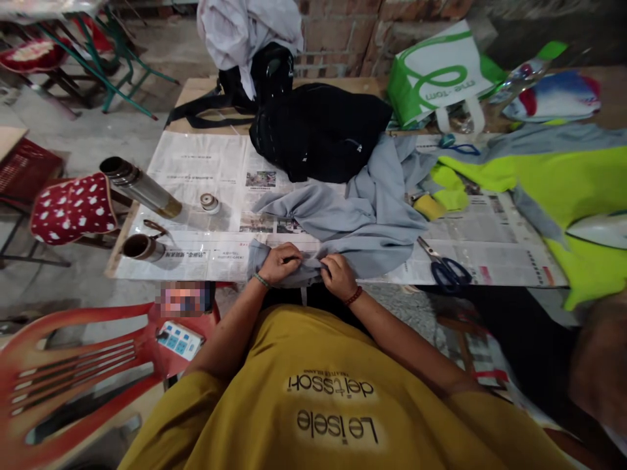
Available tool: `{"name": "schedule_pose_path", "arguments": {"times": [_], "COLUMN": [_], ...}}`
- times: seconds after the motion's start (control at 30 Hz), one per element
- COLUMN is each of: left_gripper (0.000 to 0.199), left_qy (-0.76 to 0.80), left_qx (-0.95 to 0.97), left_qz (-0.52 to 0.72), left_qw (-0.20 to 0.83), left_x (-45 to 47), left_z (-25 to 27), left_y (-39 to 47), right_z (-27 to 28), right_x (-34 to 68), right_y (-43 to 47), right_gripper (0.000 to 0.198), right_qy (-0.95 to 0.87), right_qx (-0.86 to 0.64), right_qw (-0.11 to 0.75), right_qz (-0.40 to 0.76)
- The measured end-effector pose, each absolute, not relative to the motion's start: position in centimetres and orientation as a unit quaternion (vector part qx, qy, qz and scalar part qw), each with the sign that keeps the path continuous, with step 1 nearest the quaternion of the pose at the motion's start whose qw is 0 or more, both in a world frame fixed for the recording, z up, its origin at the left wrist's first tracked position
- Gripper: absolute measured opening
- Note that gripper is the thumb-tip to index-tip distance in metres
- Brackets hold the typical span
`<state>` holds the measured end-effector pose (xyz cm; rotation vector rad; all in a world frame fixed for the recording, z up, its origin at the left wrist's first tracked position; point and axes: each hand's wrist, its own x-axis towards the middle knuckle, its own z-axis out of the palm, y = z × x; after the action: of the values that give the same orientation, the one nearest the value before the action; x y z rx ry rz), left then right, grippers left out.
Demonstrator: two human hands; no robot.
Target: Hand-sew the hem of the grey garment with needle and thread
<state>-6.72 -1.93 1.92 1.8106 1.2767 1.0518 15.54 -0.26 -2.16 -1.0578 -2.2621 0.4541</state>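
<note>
A length of grey cloth (337, 215) lies crumpled over the newspaper-covered table, its near edge at the front. My left hand (281, 264) is closed on that edge, thumb and fingers pinched together. Just to its right, my right hand (339, 274) pinches the same edge, a short gap between the two hands. Whether something small sits between the fingertips is too fine to make out. To the right of my hands rest dark-handled scissors (443, 266), blades pointing away from me.
A steel flask (140, 186), its cap (209, 203) and a brown cup (142, 248) stand at left. Behind the cloth lies a black bag (323, 127). Neon-yellow cloth (558, 189) and an iron (600, 230) are at right, near another person. A red chair (83, 320) stands left.
</note>
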Motion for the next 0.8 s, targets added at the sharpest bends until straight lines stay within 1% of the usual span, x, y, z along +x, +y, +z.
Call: {"name": "schedule_pose_path", "arguments": {"times": [0.13, 0.23, 0.37, 0.57, 0.67, 0.73, 0.8], "left_gripper": [0.020, 0.010, 0.019, 0.014, 0.008, 0.004, 0.005], "left_qy": [0.509, 0.499, 0.483, 0.485, 0.513, 0.524, 0.521], "left_qx": [0.693, 0.708, 0.739, 0.772, 0.768, 0.756, 0.742], "left_qz": [0.386, 0.379, 0.357, 0.323, 0.308, 0.315, 0.337], "left_qw": [0.335, 0.326, 0.305, 0.251, 0.228, 0.233, 0.256], "left_x": [-6.5, -6.4, -6.6, -6.2, -5.9, -5.7, -5.7], "left_z": [2.1, 2.3, 2.5, 2.0, 1.6, 1.4, 1.3], "left_y": [-1.8, -1.8, -1.8, -1.4, -1.3, -1.3, -1.4], "right_z": [-2.1, -2.0, -2.1, -2.6, -2.6, -2.6, -2.5], "right_x": [15.4, 15.3, 15.2, 15.2, 15.2, 15.2, 15.1], "right_y": [-0.3, -0.3, -0.2, -0.2, -0.1, -0.1, -0.1], "right_gripper": [0.022, 0.021, 0.020, 0.018, 0.018, 0.017, 0.017], "right_qy": [-0.861, -0.861, -0.859, -0.857, -0.859, -0.858, -0.858], "right_qx": [-0.383, -0.384, -0.382, -0.359, -0.357, -0.359, -0.358], "right_qw": [0.299, 0.301, 0.314, 0.358, 0.356, 0.352, 0.353], "right_qz": [0.149, 0.143, 0.134, 0.090, 0.092, 0.104, 0.108]}}
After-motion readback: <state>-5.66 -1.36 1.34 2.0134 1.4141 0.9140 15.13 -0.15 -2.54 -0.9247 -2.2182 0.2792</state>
